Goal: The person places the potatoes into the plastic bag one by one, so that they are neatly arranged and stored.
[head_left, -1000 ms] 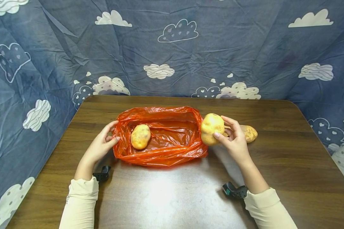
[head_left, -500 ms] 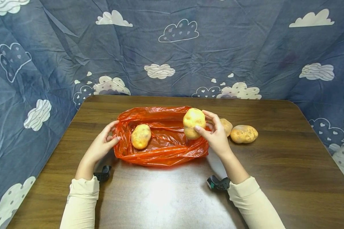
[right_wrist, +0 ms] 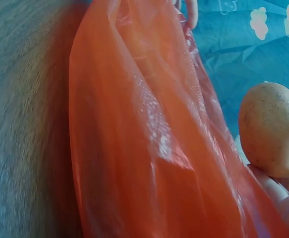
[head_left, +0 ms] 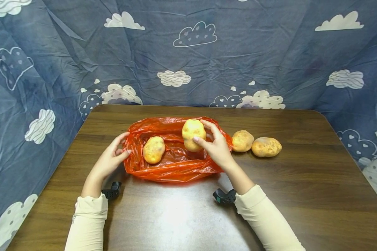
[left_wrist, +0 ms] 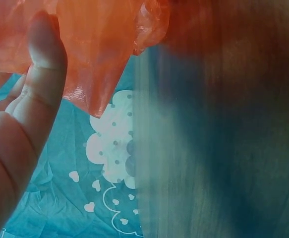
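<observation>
A red plastic bag [head_left: 172,170] lies with its mouth spread wide, and one potato [head_left: 154,150] rests inside at its left end. My left hand [head_left: 111,157] grips the bag's left rim; in the left wrist view, the thumb [left_wrist: 47,54] lies against the red plastic. Over the right half of the bag's mouth, my right hand [head_left: 218,146] holds a lumpy yellow potato [head_left: 193,134] between thumb and fingers. In the right wrist view, this held potato [right_wrist: 270,129] shows above the bag's edge [right_wrist: 149,124]. My right wrist and forearm cross the bag's right end.
Two more potatoes lie side by side on the wooden table [head_left: 301,181] just right of the bag: a rounder potato [head_left: 242,141] and a longer potato [head_left: 266,147]. A blue cloth [head_left: 188,62] with white clouds hangs behind the table.
My right hand has carried the potato leftward from beside the bag to above its opening, uncovering the two potatoes on the right. My left hand has stayed at the bag's left rim.
</observation>
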`<action>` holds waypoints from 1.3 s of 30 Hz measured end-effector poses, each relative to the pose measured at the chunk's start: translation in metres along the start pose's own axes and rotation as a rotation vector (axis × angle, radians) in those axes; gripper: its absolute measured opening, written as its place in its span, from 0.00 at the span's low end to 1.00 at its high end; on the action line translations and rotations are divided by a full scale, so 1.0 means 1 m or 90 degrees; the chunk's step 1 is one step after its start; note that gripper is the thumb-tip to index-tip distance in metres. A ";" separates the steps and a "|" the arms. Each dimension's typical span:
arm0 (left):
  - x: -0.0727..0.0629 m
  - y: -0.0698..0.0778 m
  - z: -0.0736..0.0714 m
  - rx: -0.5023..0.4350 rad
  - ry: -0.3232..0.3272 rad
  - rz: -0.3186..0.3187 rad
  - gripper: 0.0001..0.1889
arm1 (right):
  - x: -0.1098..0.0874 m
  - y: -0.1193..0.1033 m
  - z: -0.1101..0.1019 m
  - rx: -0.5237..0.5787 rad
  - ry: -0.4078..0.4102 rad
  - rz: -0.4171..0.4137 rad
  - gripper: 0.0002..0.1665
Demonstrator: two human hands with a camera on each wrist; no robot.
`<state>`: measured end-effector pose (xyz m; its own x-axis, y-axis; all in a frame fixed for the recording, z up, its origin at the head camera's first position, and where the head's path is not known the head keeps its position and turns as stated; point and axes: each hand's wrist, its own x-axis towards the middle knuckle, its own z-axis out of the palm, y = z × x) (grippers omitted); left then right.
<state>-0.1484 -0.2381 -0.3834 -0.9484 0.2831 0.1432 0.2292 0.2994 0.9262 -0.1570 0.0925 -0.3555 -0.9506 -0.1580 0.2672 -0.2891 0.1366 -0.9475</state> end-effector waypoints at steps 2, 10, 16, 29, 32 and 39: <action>0.000 -0.007 -0.001 -0.003 0.001 0.001 0.30 | 0.002 -0.001 0.004 0.001 -0.005 0.011 0.34; 0.000 -0.012 -0.002 -0.002 -0.001 0.005 0.31 | 0.012 0.012 0.018 0.012 -0.019 0.025 0.33; 0.001 -0.011 -0.002 -0.004 -0.004 0.000 0.31 | 0.023 0.044 0.030 -0.030 -0.019 0.048 0.33; 0.000 0.007 0.000 0.010 -0.004 -0.011 0.29 | 0.025 0.046 0.054 -0.047 -0.052 0.127 0.32; 0.001 0.001 0.000 0.007 -0.003 -0.011 0.30 | 0.024 0.046 0.057 -0.043 -0.065 0.144 0.33; 0.002 -0.014 -0.002 -0.003 -0.003 -0.018 0.31 | 0.027 0.064 0.061 -0.068 -0.059 0.168 0.32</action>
<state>-0.1541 -0.2433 -0.3957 -0.9532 0.2794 0.1156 0.2018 0.3033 0.9313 -0.1945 0.0373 -0.4197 -0.9815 -0.1912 -0.0081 -0.0480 0.2868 -0.9568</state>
